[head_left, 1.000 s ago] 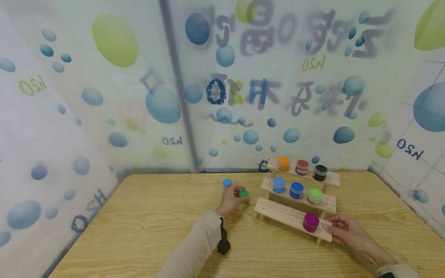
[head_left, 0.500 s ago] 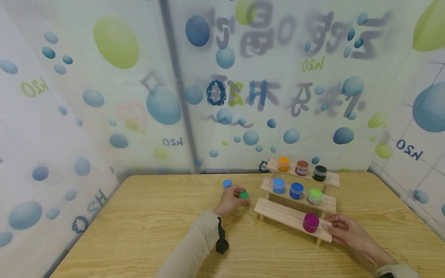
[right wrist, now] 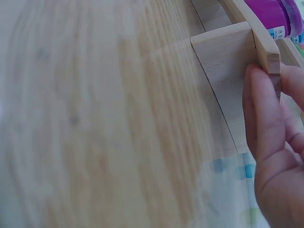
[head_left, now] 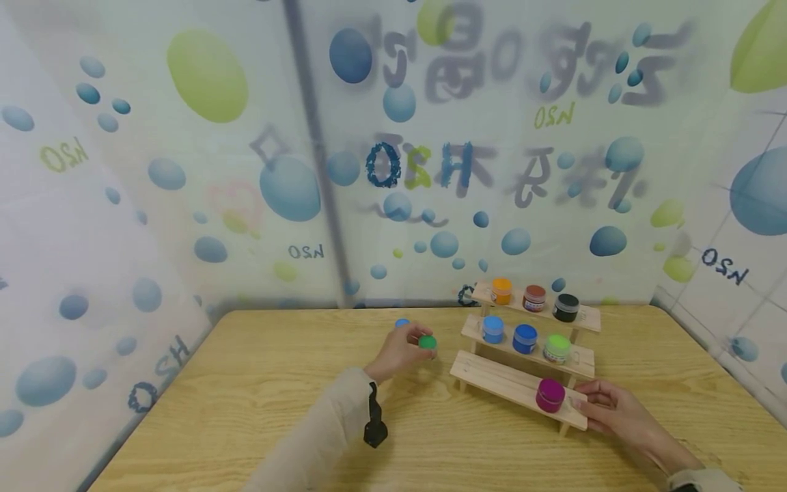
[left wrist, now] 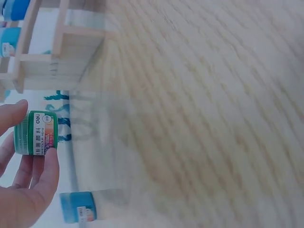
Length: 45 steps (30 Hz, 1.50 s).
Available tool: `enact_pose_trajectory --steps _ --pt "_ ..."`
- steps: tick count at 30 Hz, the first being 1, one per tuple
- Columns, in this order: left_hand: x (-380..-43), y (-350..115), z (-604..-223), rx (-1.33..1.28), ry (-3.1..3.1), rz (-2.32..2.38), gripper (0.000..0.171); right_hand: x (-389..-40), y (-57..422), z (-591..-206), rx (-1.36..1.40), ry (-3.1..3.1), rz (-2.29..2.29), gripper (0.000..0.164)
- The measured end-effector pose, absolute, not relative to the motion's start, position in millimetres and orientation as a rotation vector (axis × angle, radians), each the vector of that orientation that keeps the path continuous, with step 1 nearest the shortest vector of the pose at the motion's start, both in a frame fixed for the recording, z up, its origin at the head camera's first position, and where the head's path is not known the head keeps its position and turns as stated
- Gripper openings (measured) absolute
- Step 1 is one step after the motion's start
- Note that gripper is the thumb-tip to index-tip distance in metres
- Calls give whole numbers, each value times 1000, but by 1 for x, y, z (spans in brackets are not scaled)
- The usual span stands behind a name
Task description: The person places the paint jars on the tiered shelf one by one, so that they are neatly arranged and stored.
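My left hand (head_left: 393, 354) pinches a green paint jar (left wrist: 43, 133) between thumb and fingers. The left wrist view shows it off the tabletop, its printed label facing the camera. Just behind that hand stands a blue-lidded paint jar (left wrist: 79, 207), largely covered by the hand in the head view. On the right is a three-tier wooden display rack (head_left: 492, 374). Its lowest shelf bears a purple paint jar (head_left: 550, 395) near the right end. My right hand (head_left: 626, 415) grips that shelf end, thumb above and fingers beneath.
Light blue (head_left: 492, 329), dark blue (head_left: 525, 339) and lime green (head_left: 557, 348) jars line the middle shelf. Orange (head_left: 501, 291), brown (head_left: 534, 298) and black (head_left: 566, 307) jars stand on the top one. A bubble-patterned curtain (head_left: 393, 225) borders the wooden table (head_left: 258, 396).
My left hand has drawn slightly left and up with the green paint jar, covering more of the blue-lidded jar. The right hand and the rack have stayed put.
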<state>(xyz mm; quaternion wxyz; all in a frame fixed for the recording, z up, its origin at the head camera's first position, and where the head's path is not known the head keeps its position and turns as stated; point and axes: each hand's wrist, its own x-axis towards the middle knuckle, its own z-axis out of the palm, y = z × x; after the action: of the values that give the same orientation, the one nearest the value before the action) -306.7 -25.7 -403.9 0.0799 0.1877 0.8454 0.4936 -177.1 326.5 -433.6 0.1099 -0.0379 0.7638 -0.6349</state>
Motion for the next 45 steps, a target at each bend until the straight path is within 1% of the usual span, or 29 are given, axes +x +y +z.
enact_pose_trajectory --steps 8,13,27,34,45 --pt "-296 -30 -393 699 2484 1485 33 -177 327 -435 -100 2272 -1841 48" --pt "-285 -24 -386 784 2436 1508 31 -177 328 -434 -107 2279 -1829 48" --pt "-266 16 -385 875 2393 1398 33 -177 327 -433 -83 2315 -1807 47" --pt "-259 40 -386 979 2372 1392 27 -176 326 -432 -90 2342 -1784 47" --pt "-254 70 -387 1050 2382 1316 31 -177 326 -434 -132 2302 -1824 44"
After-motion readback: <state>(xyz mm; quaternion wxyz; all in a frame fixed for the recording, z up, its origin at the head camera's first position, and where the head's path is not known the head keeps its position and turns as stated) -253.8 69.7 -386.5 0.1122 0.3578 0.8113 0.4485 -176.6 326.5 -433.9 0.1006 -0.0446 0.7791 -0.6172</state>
